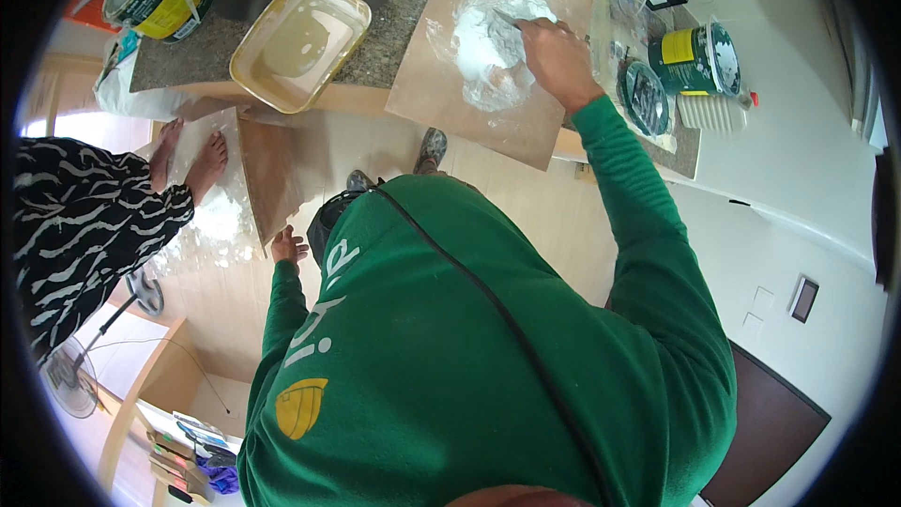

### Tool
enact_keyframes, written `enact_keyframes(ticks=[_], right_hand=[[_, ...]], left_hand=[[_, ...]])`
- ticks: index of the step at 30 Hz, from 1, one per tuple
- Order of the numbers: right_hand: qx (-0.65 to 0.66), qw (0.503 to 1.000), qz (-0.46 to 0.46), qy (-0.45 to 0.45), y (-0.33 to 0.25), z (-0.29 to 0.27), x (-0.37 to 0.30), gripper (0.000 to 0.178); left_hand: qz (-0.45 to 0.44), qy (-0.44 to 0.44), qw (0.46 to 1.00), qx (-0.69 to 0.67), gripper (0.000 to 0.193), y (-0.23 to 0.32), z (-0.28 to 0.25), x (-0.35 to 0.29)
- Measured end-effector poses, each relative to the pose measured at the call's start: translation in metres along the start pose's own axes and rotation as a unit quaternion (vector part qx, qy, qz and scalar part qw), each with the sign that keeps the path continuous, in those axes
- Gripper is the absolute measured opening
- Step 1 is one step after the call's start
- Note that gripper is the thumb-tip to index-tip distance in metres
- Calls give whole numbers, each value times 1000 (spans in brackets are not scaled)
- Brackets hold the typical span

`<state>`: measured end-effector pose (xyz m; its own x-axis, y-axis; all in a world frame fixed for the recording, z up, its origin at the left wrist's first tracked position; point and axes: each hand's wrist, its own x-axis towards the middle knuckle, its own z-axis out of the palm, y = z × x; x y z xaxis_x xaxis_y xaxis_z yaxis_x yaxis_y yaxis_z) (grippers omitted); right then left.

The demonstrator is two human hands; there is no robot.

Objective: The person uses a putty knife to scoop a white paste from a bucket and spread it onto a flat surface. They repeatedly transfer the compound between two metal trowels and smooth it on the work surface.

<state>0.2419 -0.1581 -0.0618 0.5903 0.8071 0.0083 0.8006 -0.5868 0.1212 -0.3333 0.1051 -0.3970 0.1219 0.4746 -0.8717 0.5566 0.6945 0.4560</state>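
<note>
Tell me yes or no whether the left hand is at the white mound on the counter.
No, the left hand hangs away from the counter, while the right hand is at the white mound.

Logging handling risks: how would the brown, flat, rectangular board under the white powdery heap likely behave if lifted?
The brown, flat, rectangular board seems fairly stiff: its near part overhangs the speckled grey countertop without obvious sag. The loose-looking white powdery heap would probably slide if it tilted.

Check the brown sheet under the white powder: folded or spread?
Spread: the brown sheet lies flat on the counter, its near edge overhanging, with white powder heaped mid-sheet at the right hand.
</note>
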Motion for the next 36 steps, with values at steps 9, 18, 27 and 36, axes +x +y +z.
enact_keyframes(ticks=[9, 18, 27, 36], right_hand=[[229, 965, 126, -21, 46, -8, 4, 22], [667, 564, 473, 113, 98, 48, -77, 31], [497, 822, 278, -5, 148, 49, 20, 51], [401, 890, -67, -208, 144, 47, 115, 57]], left_hand=[[-9, 13, 1000, 24, 38, -12, 9, -5], [-43, 51, 997, 27, 36, -25, 22, -29], [-15, 69, 997, 9, 41, -10, 25, -56], [23, 73, 997, 24, 47, 0, 60, -76]])
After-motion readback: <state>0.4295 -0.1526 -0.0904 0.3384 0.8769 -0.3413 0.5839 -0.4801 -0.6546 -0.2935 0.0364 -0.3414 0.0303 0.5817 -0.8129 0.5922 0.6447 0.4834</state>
